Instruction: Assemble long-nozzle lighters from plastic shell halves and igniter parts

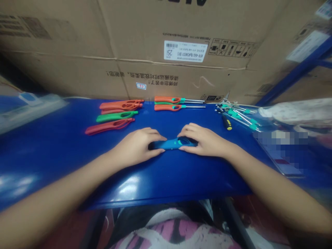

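A blue gas lighter (169,144) lies crosswise between my two hands, just over the blue tabletop. My left hand (138,145) pinches its left end between thumb and fingers. Around the trigger opening at the other end, my right hand (204,140) is closed, with a bit of green showing in that opening. The lighter's tip is hidden by my right hand. Beyond my left hand lie several lighter casings: orange (116,104), green (116,117) and red (110,127). Orange lighters with metal rods (167,107) are lined up behind the blue one.
Loose metal rods with green parts (241,116) are heaped at the back right, beside a small black-and-yellow screwdriver (227,123). A flat, partly blurred object (282,159) lies on the right. Behind the blue table (64,152) stands a large cardboard box (145,45).
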Demonstrator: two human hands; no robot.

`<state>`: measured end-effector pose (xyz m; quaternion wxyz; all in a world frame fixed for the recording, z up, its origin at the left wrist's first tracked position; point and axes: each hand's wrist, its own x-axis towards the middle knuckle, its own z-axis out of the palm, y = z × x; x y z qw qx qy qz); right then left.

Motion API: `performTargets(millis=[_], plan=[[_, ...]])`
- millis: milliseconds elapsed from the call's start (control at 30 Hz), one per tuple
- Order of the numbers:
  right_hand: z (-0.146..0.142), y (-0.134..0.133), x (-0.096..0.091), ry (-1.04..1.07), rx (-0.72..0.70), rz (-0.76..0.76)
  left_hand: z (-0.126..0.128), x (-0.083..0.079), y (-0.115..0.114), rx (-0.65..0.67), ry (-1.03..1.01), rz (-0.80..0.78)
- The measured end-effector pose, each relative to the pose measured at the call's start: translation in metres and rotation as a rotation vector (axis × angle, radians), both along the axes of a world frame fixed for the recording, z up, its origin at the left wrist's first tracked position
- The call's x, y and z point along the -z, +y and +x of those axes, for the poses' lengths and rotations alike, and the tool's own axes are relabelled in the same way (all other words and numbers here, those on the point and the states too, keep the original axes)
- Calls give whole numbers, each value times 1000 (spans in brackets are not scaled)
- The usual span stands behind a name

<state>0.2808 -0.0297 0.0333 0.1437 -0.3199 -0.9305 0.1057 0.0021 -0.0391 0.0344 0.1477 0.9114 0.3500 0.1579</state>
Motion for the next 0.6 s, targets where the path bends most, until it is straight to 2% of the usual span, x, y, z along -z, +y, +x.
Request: performTargets(millis=[333,600], plan=[[-2,-3,0,-12,42,-73,2,4,1,-65,-27,-57],[-6,-8,-2,-68,76,-30,5,3,-3,-90,7,-20]])
